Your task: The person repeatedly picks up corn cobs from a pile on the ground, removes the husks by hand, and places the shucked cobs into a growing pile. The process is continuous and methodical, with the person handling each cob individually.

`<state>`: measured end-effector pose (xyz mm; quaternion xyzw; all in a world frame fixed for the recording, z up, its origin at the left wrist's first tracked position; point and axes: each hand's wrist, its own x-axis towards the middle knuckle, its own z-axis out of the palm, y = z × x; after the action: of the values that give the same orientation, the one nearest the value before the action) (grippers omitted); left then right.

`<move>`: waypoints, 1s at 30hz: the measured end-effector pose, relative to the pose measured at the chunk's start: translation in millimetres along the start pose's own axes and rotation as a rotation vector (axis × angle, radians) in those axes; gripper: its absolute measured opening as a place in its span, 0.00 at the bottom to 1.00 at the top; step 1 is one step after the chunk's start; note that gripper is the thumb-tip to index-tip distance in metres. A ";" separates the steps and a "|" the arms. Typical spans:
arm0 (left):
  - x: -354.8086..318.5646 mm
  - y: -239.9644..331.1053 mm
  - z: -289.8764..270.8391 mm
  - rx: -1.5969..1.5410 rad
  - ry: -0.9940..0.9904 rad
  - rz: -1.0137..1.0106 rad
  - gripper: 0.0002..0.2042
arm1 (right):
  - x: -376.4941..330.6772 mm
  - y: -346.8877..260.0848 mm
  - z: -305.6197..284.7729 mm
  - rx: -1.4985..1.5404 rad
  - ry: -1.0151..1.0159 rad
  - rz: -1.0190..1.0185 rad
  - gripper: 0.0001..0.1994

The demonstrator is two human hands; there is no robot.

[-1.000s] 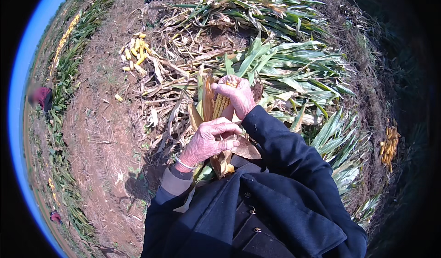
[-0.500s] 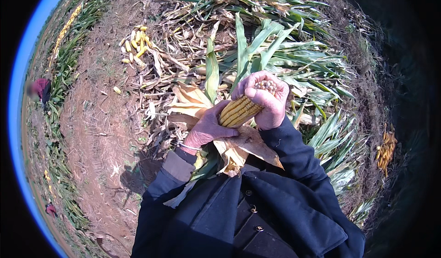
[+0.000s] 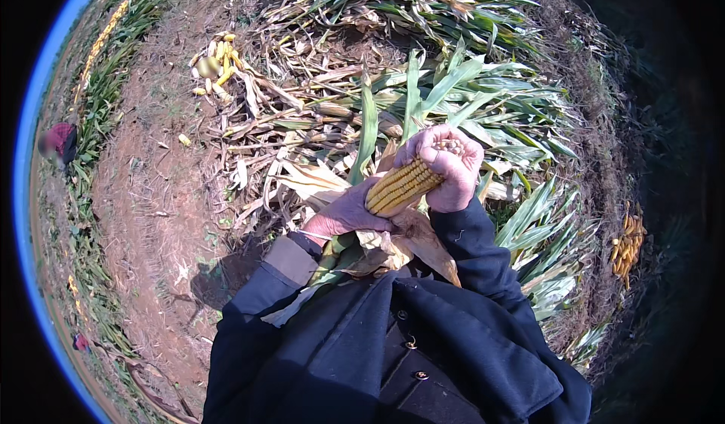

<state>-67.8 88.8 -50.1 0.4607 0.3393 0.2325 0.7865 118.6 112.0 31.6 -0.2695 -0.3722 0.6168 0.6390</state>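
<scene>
A yellow corn cob (image 3: 404,188), tilted up to the right, is held between both my hands in front of my chest. My right hand (image 3: 451,166) is wrapped round its upper end, where pale kernels show at the tip. Round the lower end closes my left hand (image 3: 351,211), thumb along the cob's underside. Dry tan husk leaves (image 3: 429,243) hang folded back below the cob, and more husk (image 3: 310,182) spreads out beyond my left hand. Green leaves (image 3: 368,129) stand up just past my hands. Where the cob meets its stalk is hidden.
Cut corn stalks with green leaves (image 3: 521,107) lie in rows ahead and to the right. A heap of husked cobs (image 3: 223,55) is at the far left, another heap (image 3: 628,244) at the right. Bare brown soil (image 3: 151,205) runs along the left, with a person (image 3: 59,143) farther off.
Both hands and the cob have shifted slightly to the right and down in the picture. The grip on the cob looks the same.
</scene>
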 end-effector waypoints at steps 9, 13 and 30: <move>-22.3 59.8 15.4 0.182 -0.033 -0.008 0.38 | 33.4 -5.5 -8.2 0.207 0.335 0.068 0.05; -39.2 53.7 18.5 0.077 -0.041 0.120 0.37 | 32.4 -0.4 -10.3 0.008 0.184 0.027 0.09; -24.6 32.7 37.8 0.091 -0.146 0.313 0.22 | 12.8 -78.1 104.0 -0.665 -0.551 -0.146 0.10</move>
<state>-57.6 66.0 -0.3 0.5588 0.2158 0.3025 0.7414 80.0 105.4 156.2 -0.2588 -0.7252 0.4655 0.4364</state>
